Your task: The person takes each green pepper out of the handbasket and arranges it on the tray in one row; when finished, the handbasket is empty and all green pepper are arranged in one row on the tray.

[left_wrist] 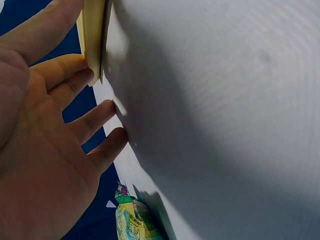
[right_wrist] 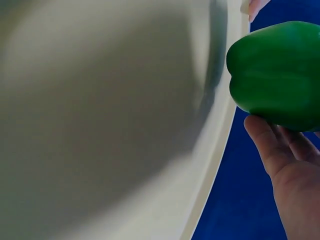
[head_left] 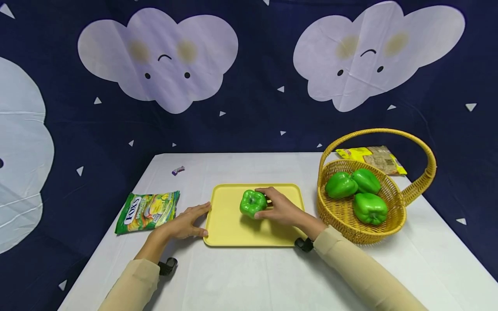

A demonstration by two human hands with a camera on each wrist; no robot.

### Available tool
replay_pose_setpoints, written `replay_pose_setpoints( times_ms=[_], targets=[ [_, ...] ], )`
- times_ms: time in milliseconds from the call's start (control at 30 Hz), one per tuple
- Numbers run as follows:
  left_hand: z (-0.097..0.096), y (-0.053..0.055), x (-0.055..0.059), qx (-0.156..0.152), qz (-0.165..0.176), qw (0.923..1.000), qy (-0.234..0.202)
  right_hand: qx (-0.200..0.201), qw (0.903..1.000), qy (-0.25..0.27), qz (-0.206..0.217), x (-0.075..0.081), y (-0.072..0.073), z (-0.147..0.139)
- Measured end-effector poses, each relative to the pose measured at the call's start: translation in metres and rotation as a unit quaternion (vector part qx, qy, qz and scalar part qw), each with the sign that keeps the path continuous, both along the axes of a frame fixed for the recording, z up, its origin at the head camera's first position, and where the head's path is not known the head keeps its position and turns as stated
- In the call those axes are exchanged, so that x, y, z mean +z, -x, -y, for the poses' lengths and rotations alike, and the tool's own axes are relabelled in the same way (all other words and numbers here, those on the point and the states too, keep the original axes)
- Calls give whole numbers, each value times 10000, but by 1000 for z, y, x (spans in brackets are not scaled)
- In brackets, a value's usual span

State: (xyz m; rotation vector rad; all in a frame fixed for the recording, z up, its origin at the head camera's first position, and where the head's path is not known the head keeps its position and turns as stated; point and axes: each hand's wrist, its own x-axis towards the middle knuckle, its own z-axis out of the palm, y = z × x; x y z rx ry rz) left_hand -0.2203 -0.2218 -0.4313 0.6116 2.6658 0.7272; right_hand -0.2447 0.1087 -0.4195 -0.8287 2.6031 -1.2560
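My right hand (head_left: pixel 283 208) holds a green bell pepper (head_left: pixel 253 204) above the yellow tray (head_left: pixel 225 224), fingers and thumb on its right side. In the right wrist view the bell pepper (right_wrist: pixel 280 75) is raised off the tray, whose surface carries a broad shadow. At the tray's left edge, my left hand (head_left: pixel 184 223) rests with fingers extended, fingertips and thumb touching the rim. From the left wrist, the left hand (left_wrist: pixel 55 130) shows two fingertips against the tray's side and the others reaching down to the white tabletop.
A wicker basket (head_left: pixel 327 216) with a tall handle stands to the right, holding several green bell peppers (head_left: pixel 370 208). Behind it lies a yellow-and-brown packet (head_left: pixel 383 160). A green FOX'S candy bag (head_left: pixel 148 211) lies at left, and a small purple-wrapped sweet (head_left: pixel 178 170) farther back.
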Motion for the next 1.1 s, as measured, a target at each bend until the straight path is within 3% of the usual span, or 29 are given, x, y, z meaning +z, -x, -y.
replay_pose_setpoints(
  times_ms=[133,300,533,1100],
  targets=[
    [1,-2,1,-45,-37,9999,-124,59,9999,-85,-24,-2,2,6],
    [2,-5,3,-164,-148,9994,-248,90,9996,-22,257,-3,5,13],
    [1,-2,-1,34,45,10000,-75,94,9973,-10,724,-3,8,25],
    [1,0,-2,61,118,9999,-79,513,9963,-5,687,-5,12,58]
  ],
)
